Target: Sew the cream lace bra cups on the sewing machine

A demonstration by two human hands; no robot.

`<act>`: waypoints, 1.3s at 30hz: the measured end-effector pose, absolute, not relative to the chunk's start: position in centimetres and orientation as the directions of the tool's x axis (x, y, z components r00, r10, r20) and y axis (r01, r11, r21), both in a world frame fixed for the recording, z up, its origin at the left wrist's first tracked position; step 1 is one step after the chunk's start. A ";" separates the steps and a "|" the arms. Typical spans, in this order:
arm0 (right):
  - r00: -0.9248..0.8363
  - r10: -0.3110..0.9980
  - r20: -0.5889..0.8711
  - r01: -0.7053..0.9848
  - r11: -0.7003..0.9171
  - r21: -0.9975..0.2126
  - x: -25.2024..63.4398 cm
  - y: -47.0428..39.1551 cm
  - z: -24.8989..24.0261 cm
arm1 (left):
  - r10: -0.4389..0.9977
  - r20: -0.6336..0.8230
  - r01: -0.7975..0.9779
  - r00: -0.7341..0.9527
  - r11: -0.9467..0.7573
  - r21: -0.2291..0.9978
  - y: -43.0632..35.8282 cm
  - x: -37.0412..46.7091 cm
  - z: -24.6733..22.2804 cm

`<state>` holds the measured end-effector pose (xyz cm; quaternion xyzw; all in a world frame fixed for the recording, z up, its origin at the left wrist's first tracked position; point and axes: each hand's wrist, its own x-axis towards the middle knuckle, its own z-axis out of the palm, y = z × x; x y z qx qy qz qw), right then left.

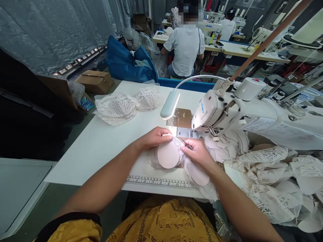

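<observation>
My left hand (157, 137) pinches the upper edge of a white lace piece with a smooth round cup (168, 154). At the lace's right edge, my right hand (195, 150) is closed on a small dark pair of snips (187, 144) and touches the lace there. A second smooth cup (199, 173) of the lace piece hangs below my right hand, over the table's front edge. Just above both hands is the needle area of a white sewing machine (209, 109), lit by a small lamp (170, 103).
Two lace cups (116, 108) lie at the table's back left. Stacked pale pieces (227, 143) sit under the machine arm, and a lace heap (280, 181) is at the right. A printed ruler (161, 182) runs along the front edge. A person (185, 47) sits beyond the table.
</observation>
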<state>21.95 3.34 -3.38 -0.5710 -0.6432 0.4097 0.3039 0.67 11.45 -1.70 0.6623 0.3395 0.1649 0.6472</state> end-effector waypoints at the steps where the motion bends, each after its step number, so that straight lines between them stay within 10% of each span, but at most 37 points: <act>1: -0.170 0.982 -0.078 0.466 0.010 -0.885 22.0 3.3 -3.6 | 0.665 -0.210 0.248 0.716 0.039 0.968 11.5 0.5 -1.7; 14: -0.256 0.953 -0.165 0.265 -0.095 -0.959 22.8 2.6 -3.6 | 0.655 -0.003 0.383 0.756 -0.438 0.813 10.7 1.7 -1.2; 25: -0.215 0.967 -0.136 0.178 -0.098 -0.979 23.1 2.4 -3.5 | 0.514 -0.251 0.263 0.820 0.051 0.963 10.6 2.6 -1.7; 39: -0.213 0.973 -0.089 0.349 -0.009 -0.937 22.5 2.3 -3.2 | 0.513 -0.325 0.287 0.794 0.155 0.945 10.5 2.8 -2.1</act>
